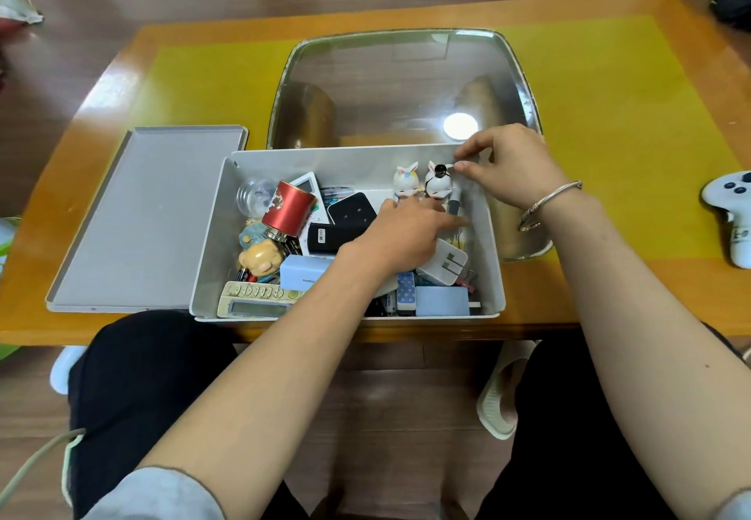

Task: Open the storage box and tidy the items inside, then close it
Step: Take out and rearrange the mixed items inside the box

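The grey storage box stands open at the table's front edge, its grey lid lying flat to its left. Two white rabbit figurines stand at the box's back right: one with coloured ears, one with a black knob. My right hand pinches the ear of the black-knobbed figurine. My left hand reaches flat across the box's middle, fingers spread, over a white charger plug. A red tin, a pig figurine, a black device and a remote control fill the left part.
A glass panel is set in the yellow-topped wooden table behind the box. A white game controller lies at the right edge. My knees in black trousers are under the table's front edge.
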The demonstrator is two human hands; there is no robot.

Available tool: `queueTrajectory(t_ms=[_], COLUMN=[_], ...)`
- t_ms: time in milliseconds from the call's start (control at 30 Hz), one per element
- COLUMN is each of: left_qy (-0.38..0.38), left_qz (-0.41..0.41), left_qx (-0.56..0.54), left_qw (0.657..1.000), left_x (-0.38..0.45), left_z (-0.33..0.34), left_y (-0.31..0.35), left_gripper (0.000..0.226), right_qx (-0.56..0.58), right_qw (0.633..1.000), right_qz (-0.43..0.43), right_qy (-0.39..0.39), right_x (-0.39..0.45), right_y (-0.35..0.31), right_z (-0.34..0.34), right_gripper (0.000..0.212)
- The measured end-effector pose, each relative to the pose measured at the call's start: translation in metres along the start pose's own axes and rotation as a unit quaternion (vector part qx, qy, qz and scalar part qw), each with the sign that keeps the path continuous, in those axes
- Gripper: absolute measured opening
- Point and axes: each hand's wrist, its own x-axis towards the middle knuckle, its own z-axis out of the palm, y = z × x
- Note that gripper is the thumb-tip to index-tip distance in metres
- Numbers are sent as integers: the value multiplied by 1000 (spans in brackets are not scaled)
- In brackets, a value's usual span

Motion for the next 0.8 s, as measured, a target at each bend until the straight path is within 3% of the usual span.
queueTrajectory(t_ms=[133, 467, 600, 700, 800], left_qy=[-36, -4, 124, 267, 300], left_qz=[-12, -23, -56, -111, -143], left_qx=[19, 15, -1, -84, -69], left_qw=[999, 1000, 991, 953, 941], left_x=[2, -15, -22, -22, -14], left_z=[2, -8, -12, -18, -21], left_y=[6, -7, -9, -8, -11], left_gripper=[63, 43, 34, 22, 28], right_qx=[12, -73, -130, -153, -165], right_qw=[1000, 997, 991, 988, 986], right_qz=[-4, -24, -33, -31, -32], right_qy=[-6, 16, 11, 14, 19], right_x=[0, 1, 3, 4, 4], right_y=[0, 0, -4, -6, -8], right_z=[-1, 8, 16, 21, 24], right_gripper=[19, 19, 27, 29, 30])
